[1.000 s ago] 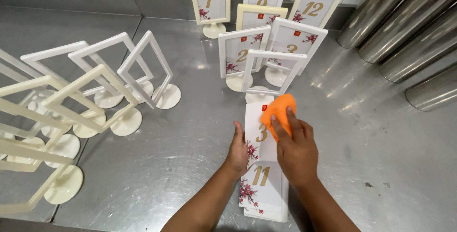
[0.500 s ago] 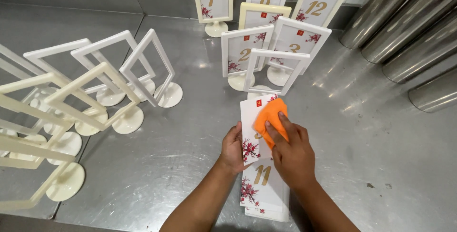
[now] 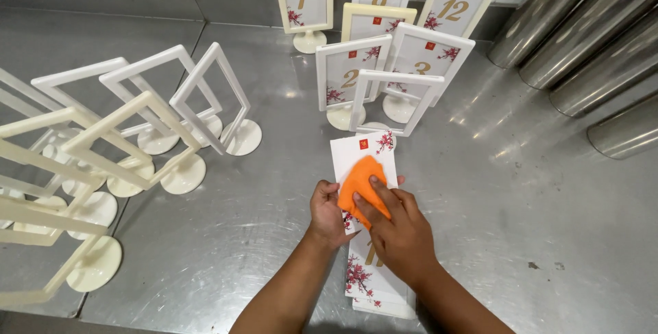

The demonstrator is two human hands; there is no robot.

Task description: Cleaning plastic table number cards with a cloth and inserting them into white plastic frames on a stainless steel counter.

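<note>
A stack of white number cards point(image 3: 363, 152) with red blossom print lies flat on the steel counter point(image 3: 274, 238). My right hand point(image 3: 401, 231) presses an orange cloth point(image 3: 360, 184) down on the top card. My left hand point(image 3: 327, 214) rests on the left edge of the stack and holds it still. Just beyond the cards stands an empty white frame stand point(image 3: 392, 101).
Several framed number signs point(image 3: 353, 67) stand at the back centre. Several empty white and cream frame stands point(image 3: 147, 118) crowd the left side. Steel cylinders point(image 3: 589, 26) lie at the back right. A tiled wall runs behind.
My right hand has slid the orange cloth down the card towards me. My left hand stays at the stack's left edge.
</note>
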